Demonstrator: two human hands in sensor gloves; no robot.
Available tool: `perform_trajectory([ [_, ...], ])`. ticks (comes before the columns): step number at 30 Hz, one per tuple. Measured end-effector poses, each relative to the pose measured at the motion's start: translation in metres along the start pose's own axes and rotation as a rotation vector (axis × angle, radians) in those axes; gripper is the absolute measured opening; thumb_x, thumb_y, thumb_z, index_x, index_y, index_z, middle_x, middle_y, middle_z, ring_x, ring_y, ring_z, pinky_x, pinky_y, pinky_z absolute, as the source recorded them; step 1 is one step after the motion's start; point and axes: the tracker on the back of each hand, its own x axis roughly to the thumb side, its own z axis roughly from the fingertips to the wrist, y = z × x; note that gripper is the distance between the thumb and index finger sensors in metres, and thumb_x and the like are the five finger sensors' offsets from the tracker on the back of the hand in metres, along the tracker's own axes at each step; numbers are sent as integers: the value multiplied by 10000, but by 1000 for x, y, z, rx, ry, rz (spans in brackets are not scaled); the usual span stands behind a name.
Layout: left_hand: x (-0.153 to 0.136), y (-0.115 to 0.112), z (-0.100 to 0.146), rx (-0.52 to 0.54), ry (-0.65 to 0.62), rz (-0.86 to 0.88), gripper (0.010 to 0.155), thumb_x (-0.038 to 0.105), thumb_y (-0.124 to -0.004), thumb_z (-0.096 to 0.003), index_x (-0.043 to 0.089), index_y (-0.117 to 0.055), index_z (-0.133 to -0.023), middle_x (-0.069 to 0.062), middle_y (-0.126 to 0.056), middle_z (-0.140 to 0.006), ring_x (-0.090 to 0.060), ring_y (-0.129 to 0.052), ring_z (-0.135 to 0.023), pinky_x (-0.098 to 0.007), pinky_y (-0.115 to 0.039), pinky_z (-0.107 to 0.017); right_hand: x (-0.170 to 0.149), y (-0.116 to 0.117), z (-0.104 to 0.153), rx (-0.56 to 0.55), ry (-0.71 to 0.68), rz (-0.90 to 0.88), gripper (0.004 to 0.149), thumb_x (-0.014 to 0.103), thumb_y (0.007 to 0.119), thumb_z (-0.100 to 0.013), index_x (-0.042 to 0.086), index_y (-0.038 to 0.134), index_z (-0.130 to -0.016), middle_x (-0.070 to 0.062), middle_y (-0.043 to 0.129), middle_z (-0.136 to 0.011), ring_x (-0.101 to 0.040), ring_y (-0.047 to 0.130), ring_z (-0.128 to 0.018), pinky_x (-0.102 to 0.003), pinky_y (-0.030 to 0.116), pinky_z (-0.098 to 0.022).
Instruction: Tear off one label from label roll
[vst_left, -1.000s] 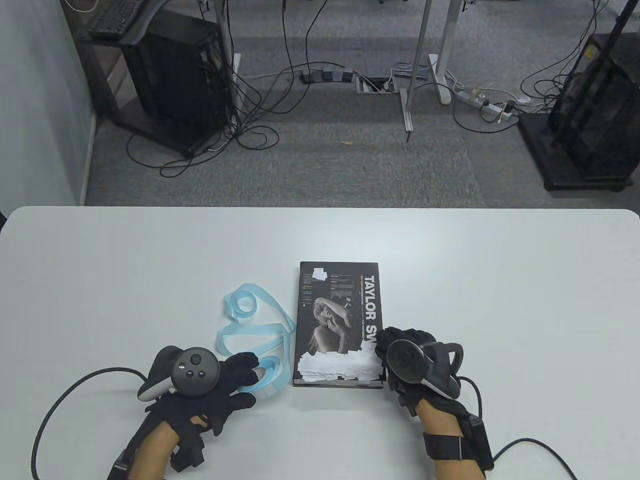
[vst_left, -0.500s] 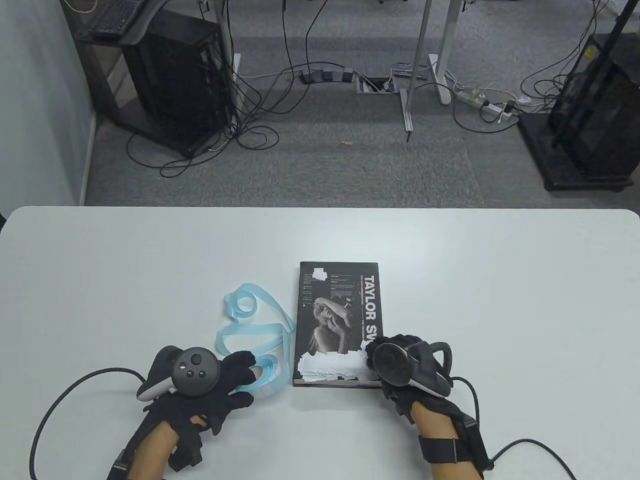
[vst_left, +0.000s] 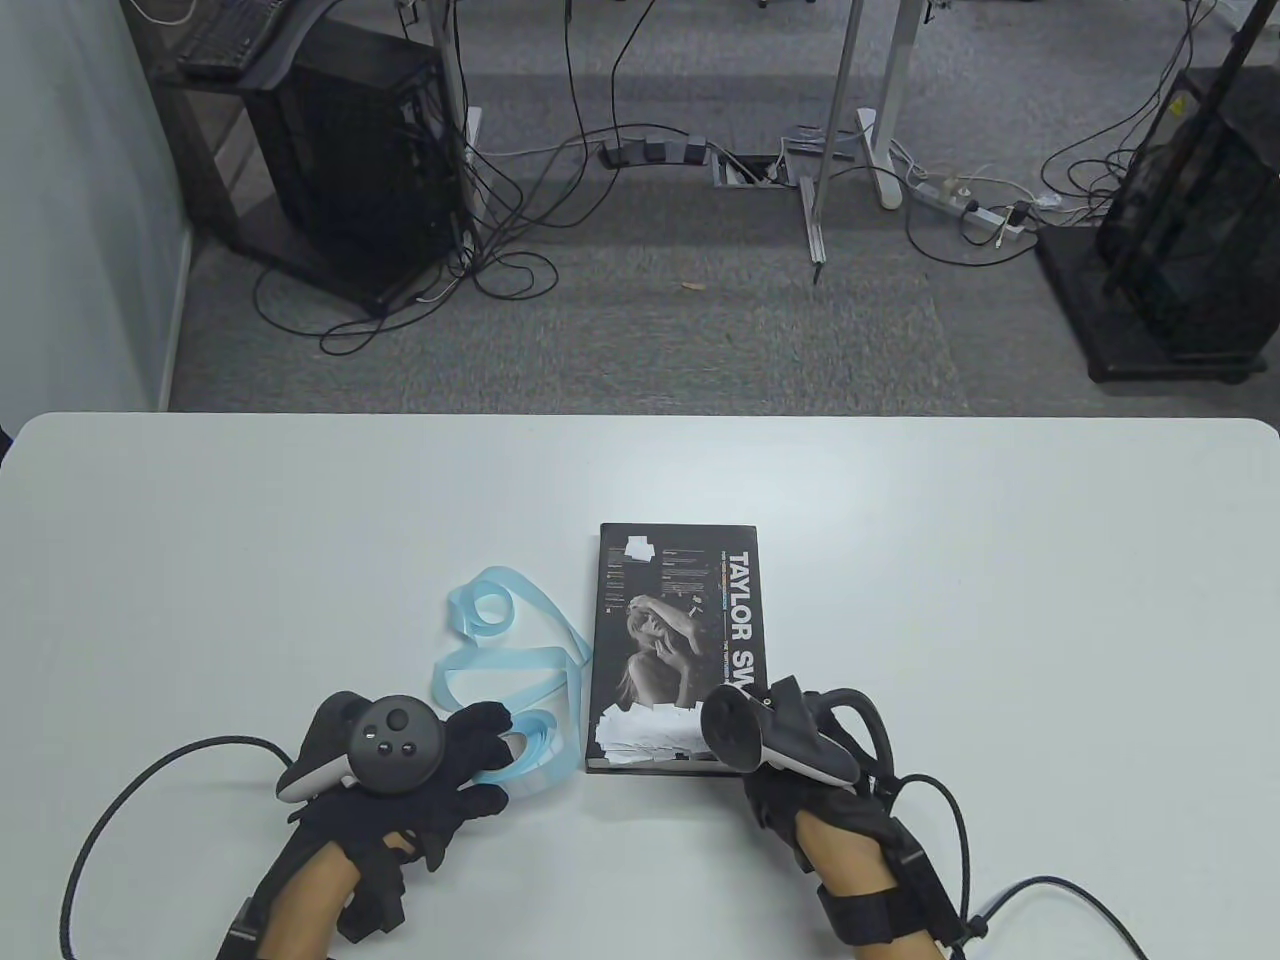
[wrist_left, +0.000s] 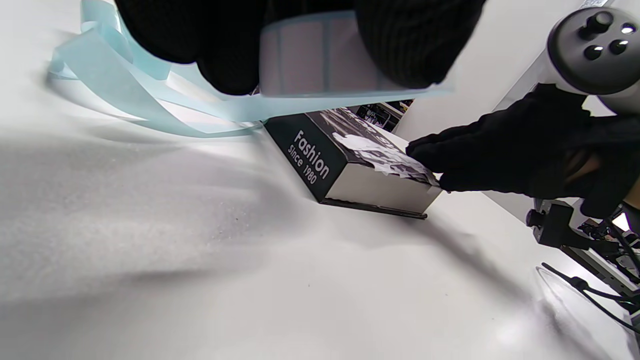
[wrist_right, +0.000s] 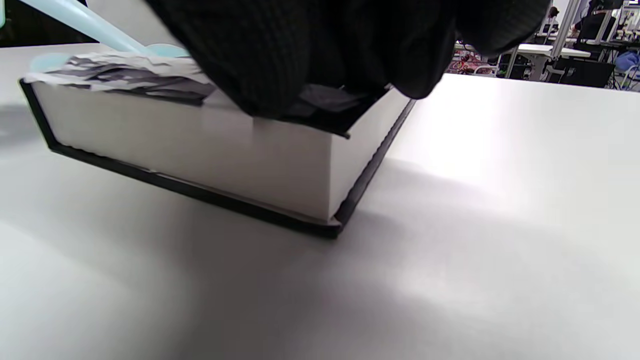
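Note:
My left hand grips the label roll, a light-blue backing with white labels, near the table's front, left of the book. The roll shows between my fingers in the left wrist view. Its empty blue backing strip curls loose on the table behind it. My right hand rests with its fingers on the near right corner of the black book, on a patch of several stuck white labels. In the left wrist view my right fingertips touch those labels. Whether they pinch one is hidden.
The book also shows in the right wrist view, lying flat on the white table. Glove cables trail off the table's front edge on both sides. Beyond the far edge are floor, desks and cables.
My right hand has slid left along the book's near edge, over the patch of labels. The left hand and the roll have stayed put.

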Motion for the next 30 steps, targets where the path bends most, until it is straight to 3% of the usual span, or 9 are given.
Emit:
perform_trajectory([
  [5, -6, 2, 2, 16, 45, -55, 572, 417, -773, -479, 95, -682, -942, -136, -460, -1146, -381, -734, -936, -549, -621, -677, -31, -2, 4, -110, 14, -284, 391, 259, 886, -394, 162, 900, -773, -123, 864, -884, -387, 915, -794, -574, 730, -581],
  [9, -16, 9, 7, 51, 111, -116, 571, 416, -775, -476, 96, -685, -940, -135, -463, -1145, -381, -735, -935, -549, -622, -676, -56, -6, 7, -214, 74, -374, 381, 257, 882, -398, 143, 913, -760, -149, 899, -848, -394, 951, -746, -568, 750, -556],
  [17, -45, 25, 26, 113, 297, -241, 571, 418, -773, -478, 96, -684, -941, -136, -463, -1146, -381, -736, -934, -549, -624, -675, -65, -8, 9, -248, 98, -395, 378, 275, 880, -401, 147, 919, -755, -150, 918, -831, -392, 964, -728, -568, 752, -551],
  [30, -101, 24, 40, 52, 558, -234, 574, 419, -764, -497, 96, -668, -962, -138, -442, -1161, -383, -723, -953, -552, -616, -686, -62, -7, 8, -235, 84, -406, 376, 285, 875, -409, 146, 919, -756, -148, 922, -827, -396, 961, -726, -570, 748, -552],
])
